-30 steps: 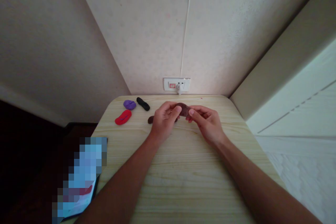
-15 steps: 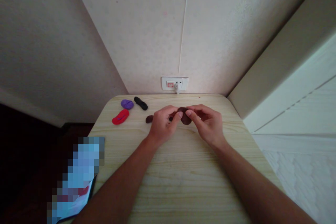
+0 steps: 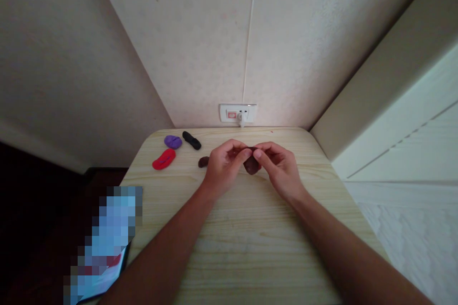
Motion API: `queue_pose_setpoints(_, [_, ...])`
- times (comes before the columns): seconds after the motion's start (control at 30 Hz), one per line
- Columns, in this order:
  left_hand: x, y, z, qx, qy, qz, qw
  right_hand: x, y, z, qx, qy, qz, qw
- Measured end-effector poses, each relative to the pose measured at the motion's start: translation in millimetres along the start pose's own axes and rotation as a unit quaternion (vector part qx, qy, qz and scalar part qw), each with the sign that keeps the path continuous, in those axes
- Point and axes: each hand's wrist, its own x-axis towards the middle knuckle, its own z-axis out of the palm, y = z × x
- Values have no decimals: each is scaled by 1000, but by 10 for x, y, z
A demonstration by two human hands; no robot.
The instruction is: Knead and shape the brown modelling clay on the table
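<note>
A flattened lump of dark brown modelling clay (image 3: 252,166) is pinched between my two hands above the table. My left hand (image 3: 227,162) grips its left side, thumb on the near face and fingers curled behind. From the other side my right hand (image 3: 278,164) holds it the same way, the thumb tips close together at the upper edge. Another small brown clay piece (image 3: 203,162) lies on the table just left of my left hand, which may hide part of it.
On the pale wooden table (image 3: 243,248), a purple clay lump (image 3: 173,141), a red one (image 3: 164,159) and a black clay roll (image 3: 192,140) lie at the back left. A blurred-out tablet-like screen (image 3: 103,281) is at the left edge. A wall socket (image 3: 232,114) with a plug sits behind.
The brown clay between my hands has tilted and its lower part hangs slightly lower. Both thumbs have come closer together, my right hand shifting a little left.
</note>
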Motion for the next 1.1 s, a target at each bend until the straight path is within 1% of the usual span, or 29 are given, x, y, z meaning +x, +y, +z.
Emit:
queue_pose_setpoints(0.17, [-11, 38, -15, 47, -14, 10, 999, -6, 18, 35, 33, -15, 5, 999])
queue_pose_setpoints(0.3, [-2, 50, -11, 39, -40, 8, 998, -10, 91, 10, 55, -21, 12, 998])
queue_pose_setpoints(0.43, [2, 26, 14, 16, -18, 15, 1000, -19, 100, -2, 20, 10, -6, 1000])
queue_pose_setpoints(0.5, [-2, 19, 27, -10, -22, 5, 1000, -27, 69, 12, -6, 22, -16, 1000])
queue_pose_setpoints(0.57, [-8, 17, 30, -20, -30, -10, 999, -36, 36, 35, -7, 18, -10, 1000])
queue_pose_setpoints(0.67, [-10, 19, 13, 21, -14, -2, 1000, -46, 9, 65, 16, 0, 9, 1000])
queue_pose_setpoints(0.73, [-6, 22, 0, 40, -11, 6, 999, -46, 8, 70, 15, -4, 6, 1000])
queue_pose_setpoints(0.83, [1, 13, -1, 43, -19, 8, 999, -39, 16, 56, 22, 16, -1, 1000])
queue_pose_setpoints(0.9, [4, -7, 12, 30, -18, -1, 999, -33, 16, 37, 25, 37, -6, 999])
queue_pose_setpoints(1.0, [3, -37, 37, -16, -31, -30, 999, -23, 14, 4, -7, 85, -35, 996])
queue_pose_setpoints(1.1, [2, -28, 48, -19, -36, -27, 999, -10, 44, -22, -29, 107, -53, 992])
